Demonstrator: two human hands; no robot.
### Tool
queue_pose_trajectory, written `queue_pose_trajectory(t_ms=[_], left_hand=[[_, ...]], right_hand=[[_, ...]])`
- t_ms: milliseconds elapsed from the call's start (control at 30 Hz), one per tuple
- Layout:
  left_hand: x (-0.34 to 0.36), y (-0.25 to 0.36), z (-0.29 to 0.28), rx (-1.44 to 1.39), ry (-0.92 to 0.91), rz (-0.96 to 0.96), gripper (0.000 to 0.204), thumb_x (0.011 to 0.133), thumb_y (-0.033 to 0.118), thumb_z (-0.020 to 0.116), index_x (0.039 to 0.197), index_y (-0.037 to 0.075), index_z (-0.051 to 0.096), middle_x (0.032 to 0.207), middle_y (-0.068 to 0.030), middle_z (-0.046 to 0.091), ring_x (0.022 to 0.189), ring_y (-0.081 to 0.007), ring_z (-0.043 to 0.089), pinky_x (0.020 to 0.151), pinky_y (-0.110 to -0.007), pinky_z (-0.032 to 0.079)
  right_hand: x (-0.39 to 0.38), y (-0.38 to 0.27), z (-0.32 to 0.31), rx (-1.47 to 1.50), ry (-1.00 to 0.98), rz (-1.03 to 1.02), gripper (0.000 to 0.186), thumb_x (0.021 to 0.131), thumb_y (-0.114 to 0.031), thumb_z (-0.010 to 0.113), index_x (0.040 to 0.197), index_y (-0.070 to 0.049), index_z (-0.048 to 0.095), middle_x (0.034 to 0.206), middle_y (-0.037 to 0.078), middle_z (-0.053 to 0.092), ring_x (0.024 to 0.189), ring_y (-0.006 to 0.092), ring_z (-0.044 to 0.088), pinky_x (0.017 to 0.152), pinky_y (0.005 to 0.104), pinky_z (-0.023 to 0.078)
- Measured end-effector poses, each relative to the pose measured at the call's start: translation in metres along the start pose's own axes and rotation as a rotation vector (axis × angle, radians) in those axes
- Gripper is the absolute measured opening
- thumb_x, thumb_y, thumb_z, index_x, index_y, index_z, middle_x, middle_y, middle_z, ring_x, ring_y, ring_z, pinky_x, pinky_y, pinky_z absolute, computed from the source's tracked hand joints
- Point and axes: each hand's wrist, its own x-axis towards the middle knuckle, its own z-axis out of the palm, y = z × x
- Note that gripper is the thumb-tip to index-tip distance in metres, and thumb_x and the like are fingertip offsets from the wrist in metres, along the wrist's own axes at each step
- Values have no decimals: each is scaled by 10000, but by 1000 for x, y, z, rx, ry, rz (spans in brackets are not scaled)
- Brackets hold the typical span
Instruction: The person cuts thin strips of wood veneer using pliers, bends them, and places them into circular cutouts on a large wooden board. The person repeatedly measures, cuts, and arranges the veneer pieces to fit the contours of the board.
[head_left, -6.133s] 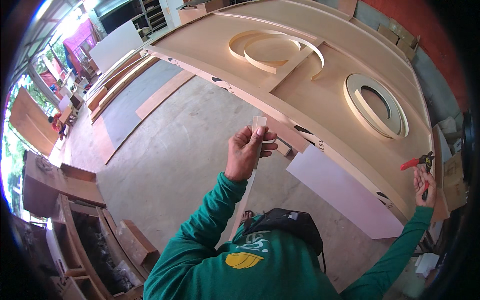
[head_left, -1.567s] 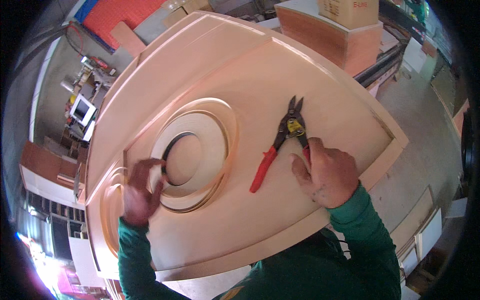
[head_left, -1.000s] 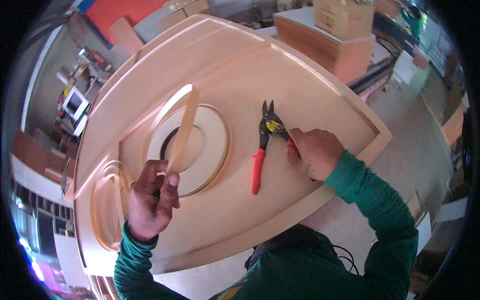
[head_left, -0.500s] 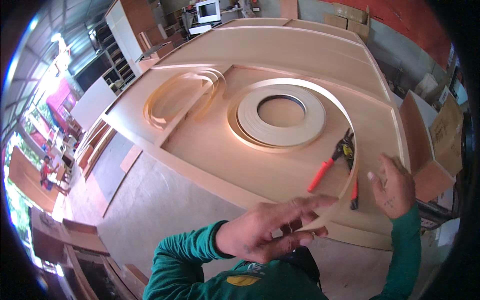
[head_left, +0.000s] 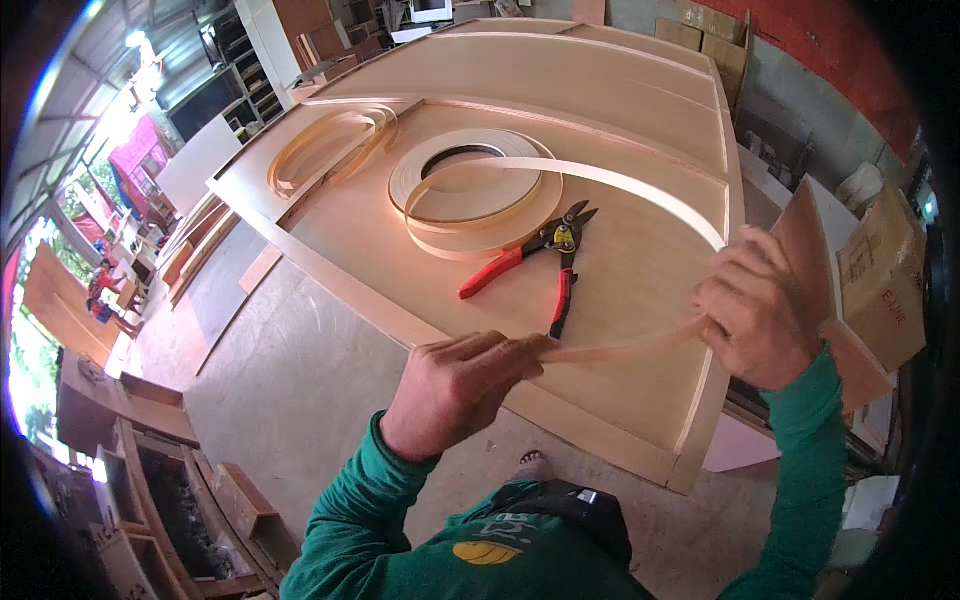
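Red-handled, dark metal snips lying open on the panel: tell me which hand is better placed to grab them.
Left, probably: the left hand looks nearer the red-handled, dark metal snips, while the right hand is farther right. Both are holding the thin, pale strip.

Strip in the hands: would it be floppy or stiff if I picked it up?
Probably bendy: the strip arches from the roll to the right hand. Likely springy, not limp, since that arch spans open air. It looks thin, so maybe light.
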Motion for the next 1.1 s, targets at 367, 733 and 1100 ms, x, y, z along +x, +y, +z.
queue_pose_trajectory(t_ms=[367,733,1100], left_hand=[[28,-27,62,271,101,-149,160,958,192,826,1083,95,807,979,-84,795,856,-293,771,741,-418,621],[27,-12,70,480,117,-240,191,1001,338,798,1073,170,854,1078,3,821,1054,-255,690,1058,-434,434],[28,-12,81,566,163,-287,164,989,286,824,1075,147,843,1089,-37,819,1069,-275,682,1041,-454,470]], right_hand=[[-32,96,66,229,-49,92,309,812,-196,890,1065,-41,805,1019,121,733,1141,361,646,1063,494,492],[-59,113,143,572,175,131,231,880,-145,862,1092,-66,815,1076,107,743,1142,355,633,1041,479,512],[-66,129,154,600,193,122,217,858,-184,870,1052,-93,840,1093,95,786,1153,373,637,1047,499,506]])
